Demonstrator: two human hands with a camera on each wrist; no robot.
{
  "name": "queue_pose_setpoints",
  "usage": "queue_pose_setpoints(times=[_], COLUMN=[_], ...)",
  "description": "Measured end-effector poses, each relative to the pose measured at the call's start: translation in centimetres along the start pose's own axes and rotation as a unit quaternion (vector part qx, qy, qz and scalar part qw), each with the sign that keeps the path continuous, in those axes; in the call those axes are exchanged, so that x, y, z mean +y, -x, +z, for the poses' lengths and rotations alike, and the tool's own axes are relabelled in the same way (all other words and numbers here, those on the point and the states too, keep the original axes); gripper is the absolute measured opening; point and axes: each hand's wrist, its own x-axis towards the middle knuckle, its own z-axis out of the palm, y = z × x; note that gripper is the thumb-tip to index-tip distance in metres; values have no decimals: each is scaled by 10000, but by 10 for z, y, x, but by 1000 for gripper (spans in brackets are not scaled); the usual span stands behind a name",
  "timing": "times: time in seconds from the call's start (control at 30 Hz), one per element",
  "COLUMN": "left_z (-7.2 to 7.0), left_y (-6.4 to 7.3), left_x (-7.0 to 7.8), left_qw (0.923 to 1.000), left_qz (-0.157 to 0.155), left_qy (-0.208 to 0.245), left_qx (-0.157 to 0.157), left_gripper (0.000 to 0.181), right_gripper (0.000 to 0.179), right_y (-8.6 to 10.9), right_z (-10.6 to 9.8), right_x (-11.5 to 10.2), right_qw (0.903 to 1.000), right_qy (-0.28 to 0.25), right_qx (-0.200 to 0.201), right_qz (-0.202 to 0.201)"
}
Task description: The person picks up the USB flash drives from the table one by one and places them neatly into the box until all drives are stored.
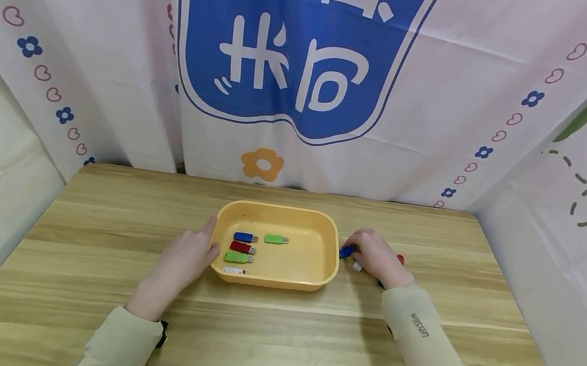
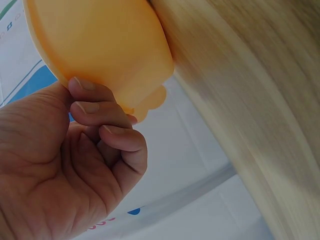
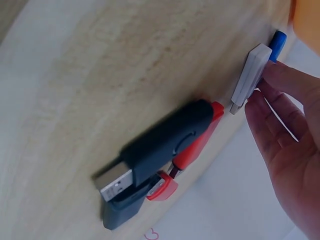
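Observation:
My left hand [image 1: 181,264] grips the left rim of a yellow plastic basin [image 1: 271,281]; in the left wrist view its fingers curl against the outer wall. Inside the basin lie a blue USB stick [image 1: 243,237], a red USB stick [image 1: 242,248], a white one [image 1: 234,270] and two green ones [image 1: 237,258]. Just off the basin's right side, my right hand [image 1: 374,258] pinches another blue USB stick [image 1: 347,251] between thumb and fingers. A white USB stick [image 3: 251,75] lies right by those fingertips and partly covers the blue one in the right wrist view.
Behind the right hand, a black USB stick [image 3: 167,140] with a swivel cover lies beside a red USB stick [image 3: 200,140] with a red cap [image 3: 164,188]. The wooden table [image 1: 266,347] ends at the back against a printed white curtain [image 1: 112,81].

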Motion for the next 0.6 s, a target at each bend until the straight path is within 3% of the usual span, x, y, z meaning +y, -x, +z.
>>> queue_pose_setpoints(times=[0.33, 0.6], left_z=[0, -1], left_y=[0, 0], left_x=[0, 0], left_qw=[10000, 10000], left_qz=[-19, 24], left_qy=[22, 9], left_qx=[-58, -45], left_gripper=[59, 59], right_gripper=[17, 16], right_y=[0, 1], right_z=[0, -7], right_x=[-5, -9], right_qw=[9995, 9997], right_qy=[289, 164], right_qx=[-141, 69], right_qz=[35, 183])
